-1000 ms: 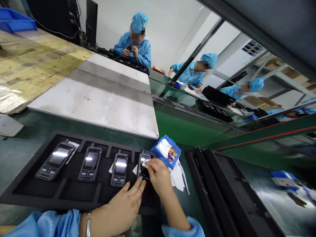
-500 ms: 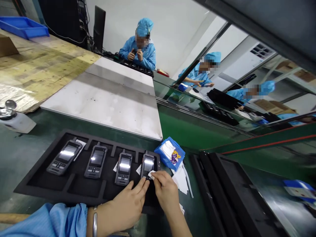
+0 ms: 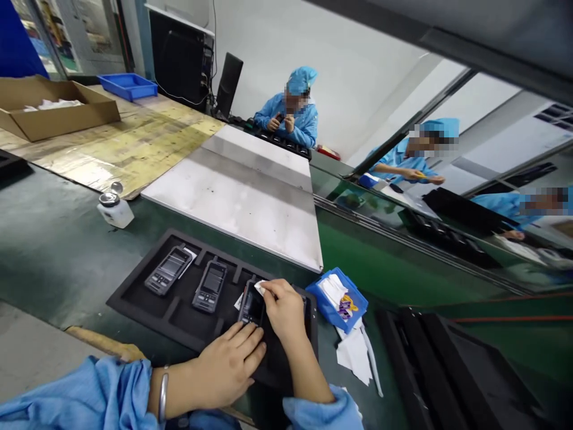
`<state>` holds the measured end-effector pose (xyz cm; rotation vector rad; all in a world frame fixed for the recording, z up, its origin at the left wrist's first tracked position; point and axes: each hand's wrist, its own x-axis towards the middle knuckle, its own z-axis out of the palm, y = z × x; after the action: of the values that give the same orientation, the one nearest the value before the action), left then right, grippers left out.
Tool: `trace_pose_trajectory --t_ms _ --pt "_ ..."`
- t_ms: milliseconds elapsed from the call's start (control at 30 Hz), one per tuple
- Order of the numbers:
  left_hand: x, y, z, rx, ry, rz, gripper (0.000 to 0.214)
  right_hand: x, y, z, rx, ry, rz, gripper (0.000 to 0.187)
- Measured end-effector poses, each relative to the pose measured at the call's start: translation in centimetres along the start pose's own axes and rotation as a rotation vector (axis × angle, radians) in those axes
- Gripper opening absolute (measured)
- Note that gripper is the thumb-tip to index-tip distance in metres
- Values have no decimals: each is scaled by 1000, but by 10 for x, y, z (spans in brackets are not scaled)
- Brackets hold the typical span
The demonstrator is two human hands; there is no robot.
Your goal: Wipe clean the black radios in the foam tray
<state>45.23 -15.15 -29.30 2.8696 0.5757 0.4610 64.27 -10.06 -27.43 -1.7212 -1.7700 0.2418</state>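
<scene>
My right hand (image 3: 286, 310) pinches a small white wipe (image 3: 259, 288) against the upper screen of a black handset with a stub antenna (image 3: 254, 304). Stretched fingers of my left hand (image 3: 230, 361) rest on that handset's lower end. It sits in a black foam tray (image 3: 134, 286), third from the left. To its left lie two similar handsets, the far-left handset (image 3: 169, 270) and its neighbour (image 3: 210, 285), both face up. One more handset at the tray's right end is mostly hidden behind my right hand. White paper slips show beside some handsets.
A blue bin (image 3: 364, 304) with white wipes stands right of the tray, above loose white cloths (image 3: 356, 355). Black foam trays (image 3: 452, 370) lie further right. A white pump bottle (image 3: 115, 209) stands left. Beyond are a white board (image 3: 242, 209), a cardboard box (image 3: 98, 113) and co-workers (image 3: 289, 113).
My right hand with the wipe has moved left from the rightmost handset to the third one. My left hand has shifted onto that third handset too. The view has turned left.
</scene>
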Motion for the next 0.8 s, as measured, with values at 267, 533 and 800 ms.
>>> trace_pose_trajectory --t_ms 267,533,800 --pt "-7 -8 4 27 -25 32 51 -28 -19 16 -34 -185 -71 26" --pt "-7 -12 12 92 32 58 49 -8 -9 11 -173 -128 27 22" --pt "-6 -14 21 144 53 88 49 -12 -4 0 -191 -97 122 22"
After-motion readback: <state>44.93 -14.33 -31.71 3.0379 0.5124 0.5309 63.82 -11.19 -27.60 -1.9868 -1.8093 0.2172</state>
